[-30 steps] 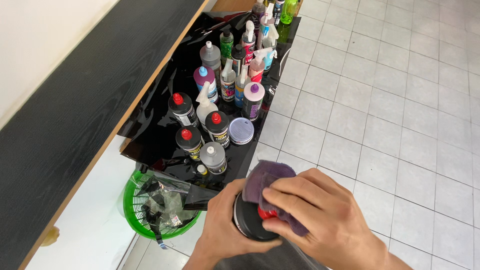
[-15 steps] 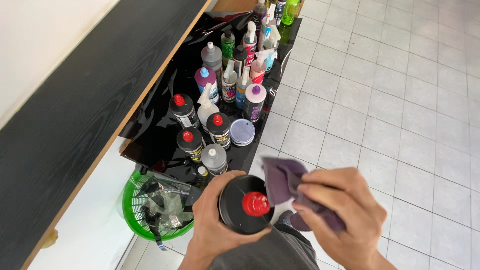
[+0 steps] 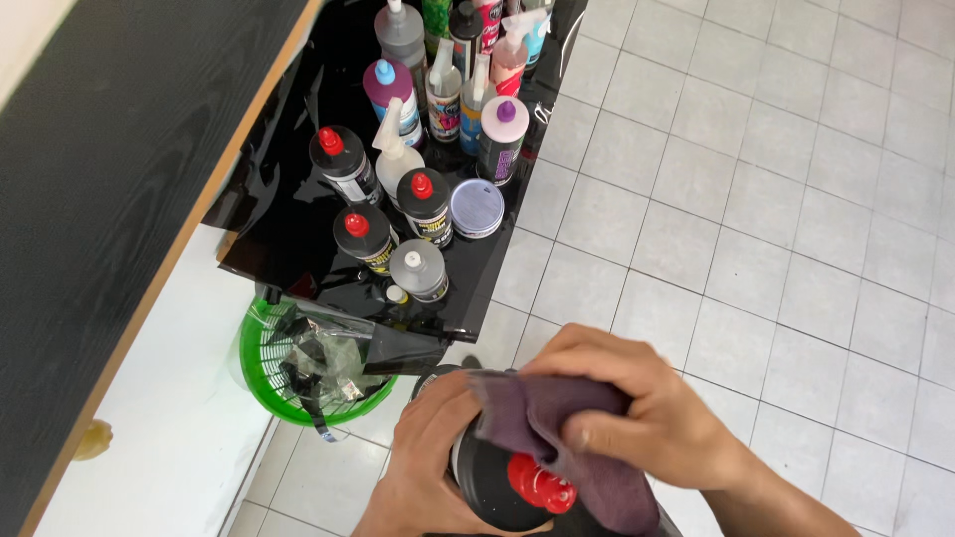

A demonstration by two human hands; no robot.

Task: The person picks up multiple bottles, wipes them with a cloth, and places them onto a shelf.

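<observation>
Bottle (image 3: 497,477) in left hand (image 3: 423,467) | right hand (image 3: 637,418) fingers pinch purple cloth (image 3: 557,438) | white tile floor (image 3: 756,199)

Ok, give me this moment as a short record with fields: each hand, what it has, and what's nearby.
left hand: grips a black bottle with a red cap
right hand: presses a purple cloth on the bottle's top
shelf: black, holds many upright bottles
basket: green, under the shelf
floor: pale tiles

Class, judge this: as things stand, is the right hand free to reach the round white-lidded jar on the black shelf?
Probably not right away: the right hand is pressing a purple cloth onto the black bottle. Nothing visibly blocks the way to the jar.
</observation>
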